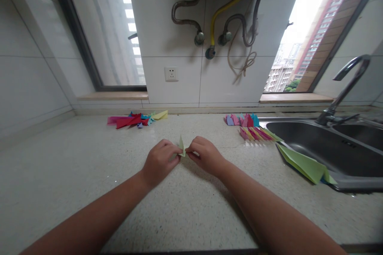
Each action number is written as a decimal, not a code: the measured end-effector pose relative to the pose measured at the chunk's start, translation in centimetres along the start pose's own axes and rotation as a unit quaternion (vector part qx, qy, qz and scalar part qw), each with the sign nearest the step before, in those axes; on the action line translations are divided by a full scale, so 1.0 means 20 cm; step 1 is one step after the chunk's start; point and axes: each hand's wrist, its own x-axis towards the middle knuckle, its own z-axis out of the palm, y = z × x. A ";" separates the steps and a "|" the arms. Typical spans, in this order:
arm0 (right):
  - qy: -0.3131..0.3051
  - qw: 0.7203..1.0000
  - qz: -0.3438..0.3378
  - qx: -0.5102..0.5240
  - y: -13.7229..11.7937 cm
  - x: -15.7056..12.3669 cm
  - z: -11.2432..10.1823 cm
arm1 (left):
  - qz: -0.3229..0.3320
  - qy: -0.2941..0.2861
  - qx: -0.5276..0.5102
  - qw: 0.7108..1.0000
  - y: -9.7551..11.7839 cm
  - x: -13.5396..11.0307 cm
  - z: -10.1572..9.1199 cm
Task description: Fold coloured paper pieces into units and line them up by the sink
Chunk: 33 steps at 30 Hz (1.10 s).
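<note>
A small pale green folded paper piece [181, 144] stands between my hands over the middle of the counter, its pointed tip upward. My left hand [160, 158] pinches it from the left with thumb and forefinger. From the other side, my right hand [206, 155] has its thumb and fingertips pressed together at the paper's right edge. The lower part of the paper is partly hidden by the fingers. The exact folded shape is too small to tell.
Folded papers in several colours [133, 120] lie at the back left. More small folded papers [243, 120] and a row of striped ones [259, 134] sit at the back right. A larger green folded paper [306, 163] rests along the rim of the steel sink [299, 133], below a faucet [344, 91].
</note>
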 end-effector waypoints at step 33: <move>0.010 1.000 0.009 -0.016 0.02 0.00 0.03 | 0.005 0.017 -0.005 1.000 -0.02 0.00 0.00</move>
